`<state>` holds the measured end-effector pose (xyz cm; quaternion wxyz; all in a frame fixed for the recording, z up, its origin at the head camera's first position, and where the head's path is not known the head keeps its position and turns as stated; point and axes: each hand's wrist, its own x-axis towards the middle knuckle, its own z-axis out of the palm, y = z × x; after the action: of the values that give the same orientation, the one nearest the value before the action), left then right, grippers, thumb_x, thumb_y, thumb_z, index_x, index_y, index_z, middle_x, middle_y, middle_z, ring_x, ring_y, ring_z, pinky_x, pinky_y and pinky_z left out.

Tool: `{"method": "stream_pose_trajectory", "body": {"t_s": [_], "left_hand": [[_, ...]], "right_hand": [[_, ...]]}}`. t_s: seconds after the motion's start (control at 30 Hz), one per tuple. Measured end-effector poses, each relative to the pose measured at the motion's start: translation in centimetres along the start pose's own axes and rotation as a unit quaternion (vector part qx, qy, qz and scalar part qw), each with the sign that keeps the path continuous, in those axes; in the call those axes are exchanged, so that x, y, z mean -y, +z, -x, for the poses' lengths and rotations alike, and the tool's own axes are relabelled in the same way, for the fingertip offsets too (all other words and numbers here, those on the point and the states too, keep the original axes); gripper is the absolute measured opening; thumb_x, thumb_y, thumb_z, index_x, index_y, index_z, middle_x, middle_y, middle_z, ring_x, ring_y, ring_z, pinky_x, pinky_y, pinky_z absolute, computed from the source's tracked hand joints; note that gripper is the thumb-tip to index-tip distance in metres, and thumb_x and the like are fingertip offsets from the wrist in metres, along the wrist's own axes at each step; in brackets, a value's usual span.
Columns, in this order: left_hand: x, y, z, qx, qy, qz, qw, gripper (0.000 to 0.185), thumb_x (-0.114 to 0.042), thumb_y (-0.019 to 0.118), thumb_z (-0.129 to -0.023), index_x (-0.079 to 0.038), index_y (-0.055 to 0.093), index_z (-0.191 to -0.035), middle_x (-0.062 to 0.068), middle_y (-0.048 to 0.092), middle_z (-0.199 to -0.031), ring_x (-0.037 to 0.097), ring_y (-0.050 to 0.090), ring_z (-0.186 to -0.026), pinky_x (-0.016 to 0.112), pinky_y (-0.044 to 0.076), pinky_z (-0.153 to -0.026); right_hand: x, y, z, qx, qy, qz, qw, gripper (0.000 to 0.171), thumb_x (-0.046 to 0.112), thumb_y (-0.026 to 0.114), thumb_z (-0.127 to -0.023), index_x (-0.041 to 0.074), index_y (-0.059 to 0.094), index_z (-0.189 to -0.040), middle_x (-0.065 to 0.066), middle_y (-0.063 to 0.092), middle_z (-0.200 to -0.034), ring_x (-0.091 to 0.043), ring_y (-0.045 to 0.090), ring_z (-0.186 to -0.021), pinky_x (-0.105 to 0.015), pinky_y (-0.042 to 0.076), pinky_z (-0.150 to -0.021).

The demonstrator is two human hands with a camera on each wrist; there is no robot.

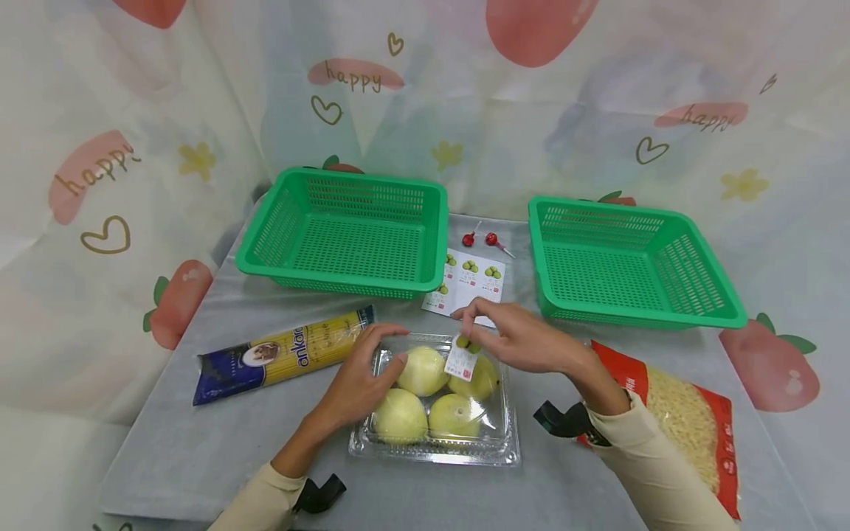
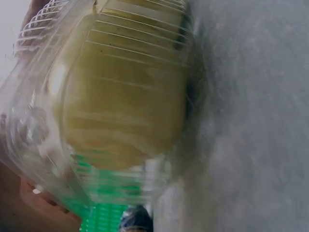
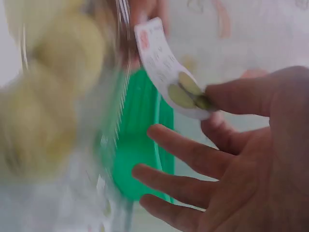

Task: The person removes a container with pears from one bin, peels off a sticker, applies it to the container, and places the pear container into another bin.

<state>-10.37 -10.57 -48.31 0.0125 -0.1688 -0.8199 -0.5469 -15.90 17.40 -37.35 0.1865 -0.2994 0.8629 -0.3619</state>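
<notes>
A clear plastic box point(image 1: 434, 451) with a lid holds several round yellow-green fruits point(image 1: 400, 417) and sits at the front middle of the table. My left hand point(image 1: 358, 385) rests on the box's left side, thumb and fingers spread over the lid. Between thumb and index finger, my right hand point(image 1: 524, 335) pinches a small white sticker point(image 1: 461, 360) printed with green fruit, above the lid's right part. In the right wrist view the sticker point(image 3: 161, 63) bends and its lower end hangs free, while the other fingers point(image 3: 178, 188) are extended. Behind the box lies a sheet of matching stickers point(image 1: 473, 284).
Two green baskets point(image 1: 345, 284) point(image 1: 637, 317) stand at the back left and back right. Two red lollipops point(image 1: 491, 239) point(image 1: 468, 240) lie between them. A pack of spaghetti point(image 1: 285, 354) is left of the box, and a red-edged bag of pasta point(image 1: 684, 420) lies at the right.
</notes>
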Motion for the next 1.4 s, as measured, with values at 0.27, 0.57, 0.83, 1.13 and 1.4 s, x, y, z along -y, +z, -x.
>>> {"method": "stream_pose_trajectory", "body": {"t_s": [0.27, 0.57, 0.83, 1.13, 1.4], "left_hand": [[-0.9, 0.3, -0.5, -0.003, 0.027, -0.038, 0.9989, 0.040, -0.021, 0.070, -0.102, -0.011, 0.062, -0.140, 0.001, 0.059, -0.143, 0.024, 0.051, -0.138, 0.056, 0.043, -0.115], [-1.1, 0.6, -0.5, 0.004, 0.039, -0.098, 0.9944, 0.063, -0.037, 0.083, -0.091, -0.014, 0.059, -0.144, 0.001, 0.059, -0.144, 0.022, 0.052, -0.135, 0.054, 0.046, -0.113], [-1.6, 0.6, -0.4, 0.031, 0.048, -0.169, 0.9840, 0.089, -0.051, 0.089, -0.080, -0.013, 0.053, -0.151, 0.005, 0.054, -0.150, 0.026, 0.049, -0.137, 0.054, 0.046, -0.112], [-1.7, 0.4, -0.5, 0.053, 0.059, -0.217, 0.9729, 0.097, -0.055, 0.091, -0.077, -0.015, 0.049, -0.154, 0.006, 0.052, -0.151, 0.026, 0.048, -0.134, 0.052, 0.043, -0.114], [-1.8, 0.3, -0.5, 0.061, 0.056, -0.214, 0.9734, 0.076, -0.054, 0.089, -0.078, -0.023, 0.056, -0.139, 0.006, 0.050, -0.154, 0.027, 0.046, -0.137, 0.054, 0.042, -0.114]], "right_hand": [[1.0, 3.2, -0.2, 0.035, -0.043, 0.052, 0.997, 0.014, 0.018, 0.059, -0.109, 0.017, 0.062, -0.095, -0.018, 0.058, -0.151, -0.035, 0.051, -0.143, -0.056, 0.042, -0.117], [1.2, 4.4, -1.2, 0.035, -0.078, 0.110, 0.990, 0.011, 0.018, 0.060, -0.108, 0.016, 0.065, -0.097, -0.017, 0.058, -0.149, -0.037, 0.049, -0.142, -0.060, 0.038, -0.118], [1.1, 4.9, -1.5, 0.025, -0.082, 0.143, 0.986, 0.009, 0.017, 0.064, -0.105, 0.017, 0.064, -0.096, -0.017, 0.060, -0.146, -0.037, 0.047, -0.142, -0.058, 0.035, -0.120], [0.5, 5.2, -1.4, 0.020, -0.065, 0.153, 0.986, 0.018, 0.025, 0.077, -0.096, 0.017, 0.062, -0.100, -0.016, 0.056, -0.149, -0.036, 0.044, -0.144, -0.058, 0.034, -0.118], [-0.1, 5.2, -0.2, -0.013, -0.071, 0.163, 0.984, 0.039, 0.030, 0.084, -0.091, 0.014, 0.058, -0.116, -0.012, 0.052, -0.154, -0.034, 0.044, -0.145, -0.058, 0.036, -0.118]]}}
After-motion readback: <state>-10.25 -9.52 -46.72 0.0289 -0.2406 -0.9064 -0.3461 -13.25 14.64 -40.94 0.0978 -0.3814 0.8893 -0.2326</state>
